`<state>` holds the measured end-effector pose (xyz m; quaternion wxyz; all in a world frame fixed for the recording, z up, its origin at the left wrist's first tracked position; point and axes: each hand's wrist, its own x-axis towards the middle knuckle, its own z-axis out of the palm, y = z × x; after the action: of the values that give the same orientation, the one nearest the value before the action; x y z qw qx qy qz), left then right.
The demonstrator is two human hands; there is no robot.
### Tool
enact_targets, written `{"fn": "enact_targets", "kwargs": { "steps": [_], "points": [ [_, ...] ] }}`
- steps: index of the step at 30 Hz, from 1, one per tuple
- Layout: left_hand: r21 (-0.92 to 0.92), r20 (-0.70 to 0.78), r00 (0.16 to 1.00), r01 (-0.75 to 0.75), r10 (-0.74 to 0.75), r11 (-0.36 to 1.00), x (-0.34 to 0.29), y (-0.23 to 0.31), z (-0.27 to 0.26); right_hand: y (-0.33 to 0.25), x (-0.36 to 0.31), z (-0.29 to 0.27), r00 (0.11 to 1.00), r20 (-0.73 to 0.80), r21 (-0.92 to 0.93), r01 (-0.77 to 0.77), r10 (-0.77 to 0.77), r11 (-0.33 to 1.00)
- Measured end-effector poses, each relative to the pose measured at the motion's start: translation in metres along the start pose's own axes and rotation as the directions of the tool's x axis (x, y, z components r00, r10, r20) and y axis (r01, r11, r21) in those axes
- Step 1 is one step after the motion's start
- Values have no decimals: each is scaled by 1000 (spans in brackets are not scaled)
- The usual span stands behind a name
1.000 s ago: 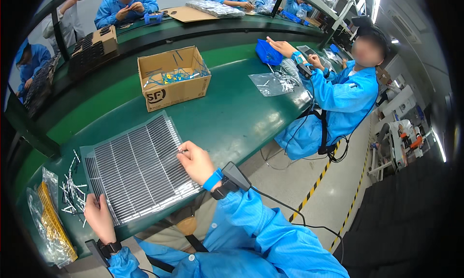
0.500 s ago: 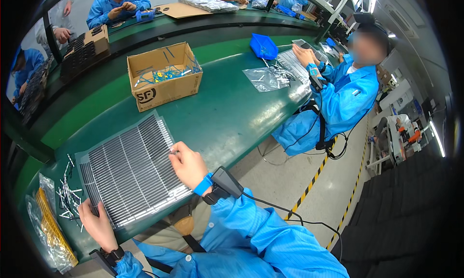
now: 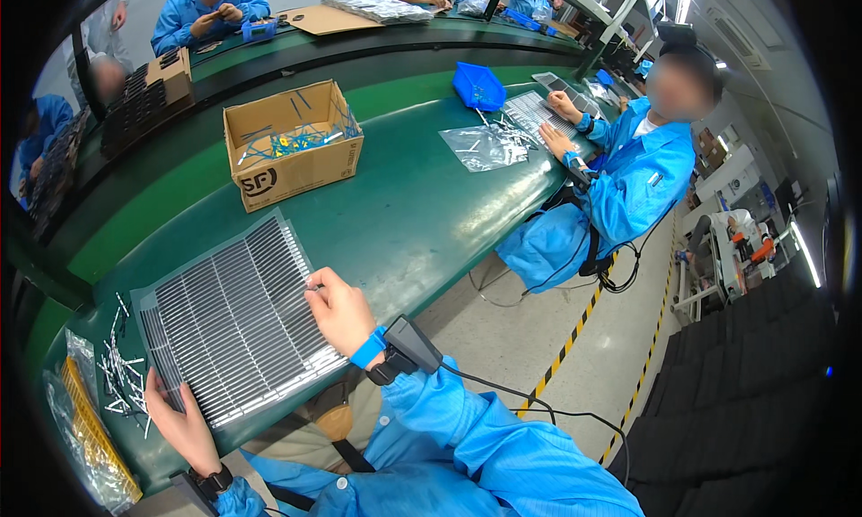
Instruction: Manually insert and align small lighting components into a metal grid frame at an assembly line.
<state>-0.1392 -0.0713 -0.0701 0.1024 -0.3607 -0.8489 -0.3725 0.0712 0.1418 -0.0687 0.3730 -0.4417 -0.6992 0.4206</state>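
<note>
A clear plastic sheet (image 3: 235, 306) carrying rows of thin dark strips lies on the green table in front of me. My left hand (image 3: 184, 420) rests at the sheet's near left corner, thumb and fingers apart, touching its edge. At the sheet's right edge, my right hand (image 3: 341, 312) is closed in a pinch, thumb against forefinger. What sits between those fingertips is too small to make out. Loose black and white strips (image 3: 121, 369) are scattered left of the sheet, close to my left hand.
An open cardboard box (image 3: 296, 176) with blue and yellow pieces stands behind the sheet. Plastic bags with a yellow strip bundle (image 3: 97, 427) lie at the left. A co-worker (image 3: 628, 171) sits to the right, near a blue bin (image 3: 479, 88) and a bag of strips (image 3: 485, 147).
The whole view has shifted slightly. Both my hands keep about the same places on the sheet. The co-worker's hands have moved apart and down over their own sheet.
</note>
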Motion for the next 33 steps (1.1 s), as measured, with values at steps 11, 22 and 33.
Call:
{"fn": "enact_targets", "kwargs": {
  "steps": [11,22,33],
  "points": [
    [7,41,999,17,-17,1000,1,5,-3,-3,0,-2,1000,5,63,-25,25,998],
    [-110,35,996,81,-78,991,0,12,-5,-6,0,0,999,-1,36,-48,48,998],
    [-79,28,992,123,-122,989,-4,18,-8,-4,3,-6,997,23,23,-78,77,997]
  ]
}}
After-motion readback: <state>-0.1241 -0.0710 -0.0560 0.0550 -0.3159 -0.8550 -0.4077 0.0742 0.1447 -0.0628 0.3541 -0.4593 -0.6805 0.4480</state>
